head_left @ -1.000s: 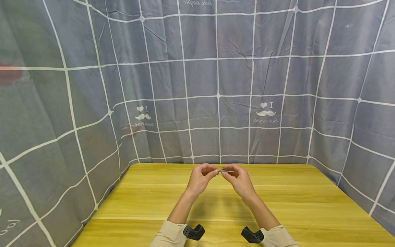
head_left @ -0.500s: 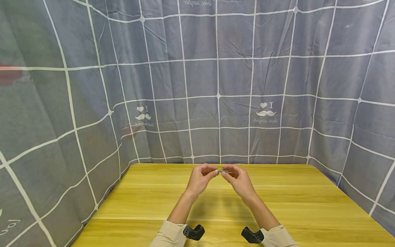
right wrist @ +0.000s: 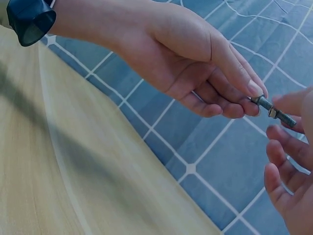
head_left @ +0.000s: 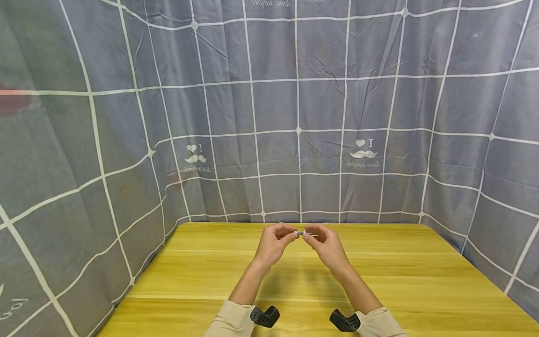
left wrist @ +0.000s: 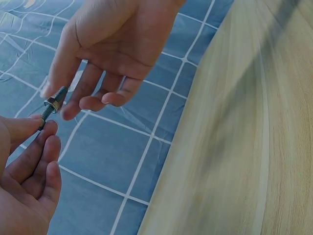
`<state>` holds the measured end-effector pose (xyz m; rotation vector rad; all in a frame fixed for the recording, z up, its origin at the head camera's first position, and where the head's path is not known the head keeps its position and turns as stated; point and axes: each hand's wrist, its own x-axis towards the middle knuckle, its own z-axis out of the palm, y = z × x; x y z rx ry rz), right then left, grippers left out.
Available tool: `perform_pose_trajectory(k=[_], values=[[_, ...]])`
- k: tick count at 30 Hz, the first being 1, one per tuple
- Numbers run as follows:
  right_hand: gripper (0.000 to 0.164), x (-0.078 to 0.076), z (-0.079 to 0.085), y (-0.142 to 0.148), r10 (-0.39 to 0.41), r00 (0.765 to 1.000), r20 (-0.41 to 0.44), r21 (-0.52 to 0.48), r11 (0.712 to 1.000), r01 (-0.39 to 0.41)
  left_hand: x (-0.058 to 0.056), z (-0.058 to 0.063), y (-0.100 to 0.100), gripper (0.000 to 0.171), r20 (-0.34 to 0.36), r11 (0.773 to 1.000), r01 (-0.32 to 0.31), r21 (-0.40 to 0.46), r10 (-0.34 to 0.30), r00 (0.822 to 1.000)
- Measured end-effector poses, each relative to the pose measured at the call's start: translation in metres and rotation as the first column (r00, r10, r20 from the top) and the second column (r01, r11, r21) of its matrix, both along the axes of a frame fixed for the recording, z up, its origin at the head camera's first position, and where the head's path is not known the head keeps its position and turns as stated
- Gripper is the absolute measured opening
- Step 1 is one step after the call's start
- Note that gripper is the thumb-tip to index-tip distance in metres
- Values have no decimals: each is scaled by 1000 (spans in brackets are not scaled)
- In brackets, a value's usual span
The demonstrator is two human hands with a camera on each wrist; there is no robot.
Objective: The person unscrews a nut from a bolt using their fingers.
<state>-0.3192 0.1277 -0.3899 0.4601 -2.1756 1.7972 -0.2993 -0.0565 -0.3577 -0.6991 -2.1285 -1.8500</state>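
Bolt [right wrist: 264, 103], metal and threaded, with a nut [right wrist: 272, 113] part-way along its shaft, is held up between both hands at the lower centre of the head view, lying roughly level there.

From the left edge of the head view, a grey curtain [head_left: 275, 107] with white grid lines runs round behind everything to the right edge; pale mirrored lettering, hearts and moustaches are printed on it. Below it, a yellowish wooden tabletop [head_left: 421, 281] spreads from lower left to lower right.

Left of bottom centre, a beige left sleeve [head_left: 231, 320] ends beside a black left wrist device [head_left: 265, 317]. Above them, the left hand [head_left: 270, 245] pinches one end of the bolt between thumb and forefinger; the left wrist view shows its remaining fingers curled loosely at lower left. Next comes the bolt's bare middle stretch, then the nut.

To the right, the right hand [head_left: 326, 245] has thumb and forefinger narrowed around the nut and the free threaded end, its other fingers loosely bent; how firmly they press cannot be told. Below it, toward lower right, sit a black right wrist device [head_left: 345, 321] and, just beside it, a beige right sleeve [head_left: 381, 323].
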Motion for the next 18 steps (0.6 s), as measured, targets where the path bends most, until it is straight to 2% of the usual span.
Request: perform_pose_trajectory(k=[10, 18], values=[[16, -1, 0, -1, 3, 1000, -8, 15, 1000, -3, 2, 1, -1, 13, 13, 1000, -1, 0, 1, 1000], [27, -1, -1, 0, 8, 1000, 8, 18, 1000, -8, -25, -22, -1, 14, 16, 1000, -7, -4, 8, 1000]])
